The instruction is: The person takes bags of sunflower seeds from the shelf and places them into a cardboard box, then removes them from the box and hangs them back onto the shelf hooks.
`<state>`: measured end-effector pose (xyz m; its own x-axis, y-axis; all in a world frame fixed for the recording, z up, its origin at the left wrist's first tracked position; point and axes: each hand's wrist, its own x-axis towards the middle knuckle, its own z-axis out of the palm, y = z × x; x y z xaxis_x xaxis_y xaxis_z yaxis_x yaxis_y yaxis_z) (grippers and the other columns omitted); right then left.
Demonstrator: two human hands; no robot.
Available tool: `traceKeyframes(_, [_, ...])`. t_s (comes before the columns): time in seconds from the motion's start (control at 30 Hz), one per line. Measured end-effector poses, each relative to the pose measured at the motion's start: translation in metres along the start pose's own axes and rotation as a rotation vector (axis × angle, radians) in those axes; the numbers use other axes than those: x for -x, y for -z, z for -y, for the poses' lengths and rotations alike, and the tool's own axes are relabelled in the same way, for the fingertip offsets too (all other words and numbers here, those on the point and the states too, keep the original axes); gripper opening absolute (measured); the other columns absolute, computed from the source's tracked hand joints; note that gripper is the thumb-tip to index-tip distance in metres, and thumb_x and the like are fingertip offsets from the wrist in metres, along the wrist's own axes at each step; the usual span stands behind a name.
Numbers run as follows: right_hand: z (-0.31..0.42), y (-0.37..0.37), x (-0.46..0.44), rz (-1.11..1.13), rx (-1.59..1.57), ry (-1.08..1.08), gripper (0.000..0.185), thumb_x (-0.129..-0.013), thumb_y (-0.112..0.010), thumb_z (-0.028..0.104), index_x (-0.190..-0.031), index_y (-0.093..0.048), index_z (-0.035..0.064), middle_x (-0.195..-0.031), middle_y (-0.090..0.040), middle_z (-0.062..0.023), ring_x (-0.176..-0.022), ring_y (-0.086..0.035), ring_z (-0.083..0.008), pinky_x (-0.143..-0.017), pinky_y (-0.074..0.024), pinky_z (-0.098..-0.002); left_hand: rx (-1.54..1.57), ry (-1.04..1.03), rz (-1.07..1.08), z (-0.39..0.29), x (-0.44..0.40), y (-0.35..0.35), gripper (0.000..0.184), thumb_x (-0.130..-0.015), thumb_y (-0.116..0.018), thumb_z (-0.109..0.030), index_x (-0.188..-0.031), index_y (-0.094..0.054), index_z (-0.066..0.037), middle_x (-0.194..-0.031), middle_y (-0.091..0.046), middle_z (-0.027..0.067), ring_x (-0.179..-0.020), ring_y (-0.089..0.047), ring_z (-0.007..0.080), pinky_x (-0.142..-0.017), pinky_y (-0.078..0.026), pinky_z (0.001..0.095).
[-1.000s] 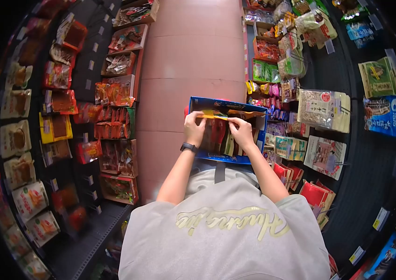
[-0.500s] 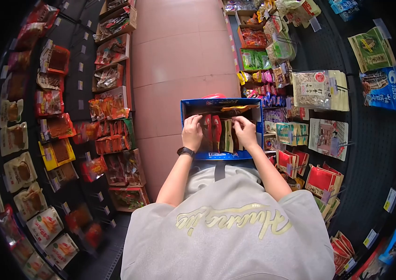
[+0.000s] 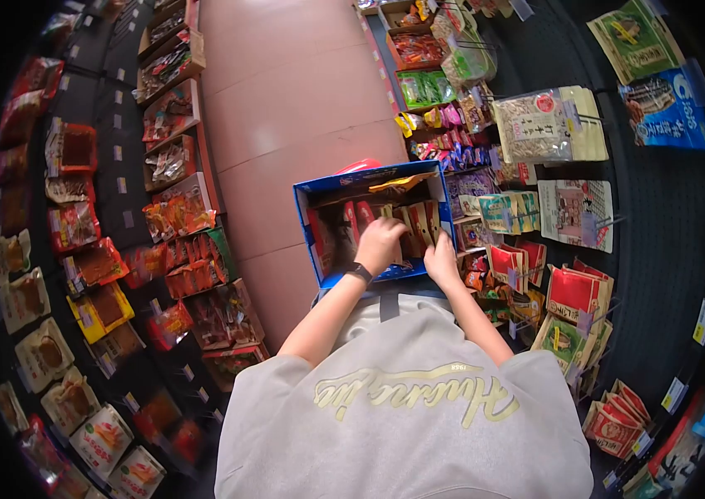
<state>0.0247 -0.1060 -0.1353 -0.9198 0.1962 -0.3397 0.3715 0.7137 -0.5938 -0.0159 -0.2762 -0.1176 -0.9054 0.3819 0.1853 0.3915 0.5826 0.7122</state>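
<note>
Dark shelving (image 3: 660,249) hung and stacked with snack bags flanks a pinkish tiled floor (image 3: 286,125), and in front of the person's pale grey printed shirt (image 3: 402,407) is an open blue cardboard box (image 3: 331,180), now turned slightly askew. Inside it, red-edged packets (image 3: 350,223) stand towards the left, slim cream-and-brown packets (image 3: 430,218) stand upright towards the right, and a flat yellow-orange packet (image 3: 402,182) lies along the far side. The hands have just shifted: the left hand (image 3: 379,244) has come over the middle of the row, half open with fingers bent, at the tops of the packets; whether it grips one I cannot tell. The right hand (image 3: 442,259) has dropped to the near right corner, loosely curled, its hold unclear. Both are now nearer the right-hand packets.
</note>
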Motion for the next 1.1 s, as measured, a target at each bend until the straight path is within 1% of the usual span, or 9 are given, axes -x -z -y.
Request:
traceKeyframes(0.17, [-0.010,-0.010,-0.010,-0.068,-0.107,-0.008,0.044,-0.081,-0.048,0.007,-0.123,-0.040,-0.0051,-0.118,-0.048,-0.0299,-0.112,-0.045,-0.0430,-0.096,-0.0366,-0.0429,-0.131,-0.102,0.270,-0.014,-0.012,-0.049,0.044,-0.076,-0.053,-0.009,-0.120,-0.049,-0.006,-0.126,-0.049,0.0113,-0.118,-0.045,0.0285,-0.098,-0.036,0.0405])
traceKeyframes(0.23, [-0.001,-0.006,-0.011,-0.110,-0.115,0.015,0.042,-0.081,-0.049,0.007,-0.120,-0.042,-0.0061,-0.114,-0.051,-0.0306,-0.108,-0.049,-0.0426,-0.092,-0.0397,-0.0439,-0.201,-0.143,0.281,-0.014,-0.016,-0.067,0.045,-0.079,-0.050,-0.012,-0.124,-0.046,-0.007,-0.129,-0.046,0.0113,-0.122,-0.041,0.0293,-0.100,-0.033,0.0422])
traceKeyframes(0.33, [0.004,-0.005,-0.011,-0.158,-0.084,-0.007,0.034,-0.081,-0.052,0.008,-0.112,-0.049,-0.0047,-0.103,-0.057,-0.0288,-0.098,-0.055,-0.0423,-0.084,-0.0444,-0.0463,-0.326,-0.201,0.266,-0.008,-0.024,-0.077,0.039,-0.080,-0.049,-0.015,-0.118,-0.052,-0.008,-0.127,-0.048,0.0111,-0.122,-0.040,0.0283,-0.103,-0.030,0.0430])
traceKeyframes(0.43, [0.018,0.013,-0.014,0.128,0.160,-0.223,0.024,-0.080,-0.053,0.009,-0.102,-0.055,-0.0009,-0.096,-0.061,-0.0260,-0.093,-0.058,-0.0417,-0.080,-0.0465,-0.0470,-0.389,-0.255,0.357,-0.008,-0.038,-0.070,0.030,-0.079,-0.050,-0.016,-0.107,-0.059,-0.010,-0.124,-0.050,0.0099,-0.122,-0.040,0.0272,-0.104,-0.027,0.0433])
traceKeyframes(0.47, [0.014,0.009,-0.016,0.116,0.203,-0.224,0.022,-0.080,-0.053,0.009,-0.099,-0.056,-0.0002,-0.094,-0.061,-0.0256,-0.091,-0.059,-0.0413,-0.079,-0.0471,-0.0472,-0.446,-0.308,0.273,-0.010,-0.042,-0.066,0.022,-0.078,-0.050,-0.016,-0.096,-0.062,-0.013,-0.119,-0.052,0.0070,-0.118,-0.042,0.0246,-0.105,-0.026,0.0427])
traceKeyframes(0.63, [-0.002,-0.014,-0.022,0.073,0.374,-0.284,0.016,-0.080,-0.051,0.009,-0.092,-0.058,0.0011,-0.088,-0.062,-0.0240,-0.088,-0.061,-0.0394,-0.076,-0.0487,-0.0473,-0.481,-0.328,0.403,0.001,-0.053,-0.069,0.019,-0.077,-0.051,-0.016,-0.090,-0.065,-0.016,-0.100,-0.058,0.0022,-0.103,-0.048,0.0214,-0.105,-0.027,0.0435])
traceKeyframes(0.8, [-0.001,-0.004,-0.007,0.006,0.321,-0.100,0.012,-0.079,-0.048,0.005,-0.086,-0.057,0.0059,-0.088,-0.063,-0.0168,-0.086,-0.061,-0.0369,-0.074,-0.0489,-0.0452,-0.386,-0.328,0.349,0.011,-0.055,-0.063,0.017,-0.076,-0.053,-0.015,-0.086,-0.067,-0.015,-0.095,-0.057,0.0033,-0.102,-0.049,0.0223,-0.104,-0.028,0.0439])
traceKeyframes(0.97, [0.002,0.000,0.005,-0.200,0.115,-0.002,0.009,-0.080,-0.048,0.007,-0.084,-0.056,0.0045,-0.087,-0.062,-0.0175,-0.084,-0.059,-0.0370,-0.072,-0.0466,-0.0455,-0.368,-0.355,0.375,-0.003,-0.063,-0.037,0.013,-0.074,-0.058,-0.018,-0.083,-0.068,-0.015,-0.099,-0.057,0.0038,-0.105,-0.048,0.0228,-0.105,-0.026,0.0452])
traceKeyframes(1.1, [0.006,0.013,0.018,-0.313,0.087,0.139,0.007,-0.082,-0.048,0.008,-0.084,-0.054,0.0041,-0.087,-0.059,-0.0152,-0.087,-0.056,-0.0344,-0.073,-0.0453,-0.0432,-0.443,-0.418,0.261,-0.027,-0.067,-0.020,0.010,-0.073,-0.058,-0.020,-0.076,-0.068,-0.018,-0.108,-0.056,0.0027,-0.117,-0.042,0.0224,-0.110,-0.016,0.0479])
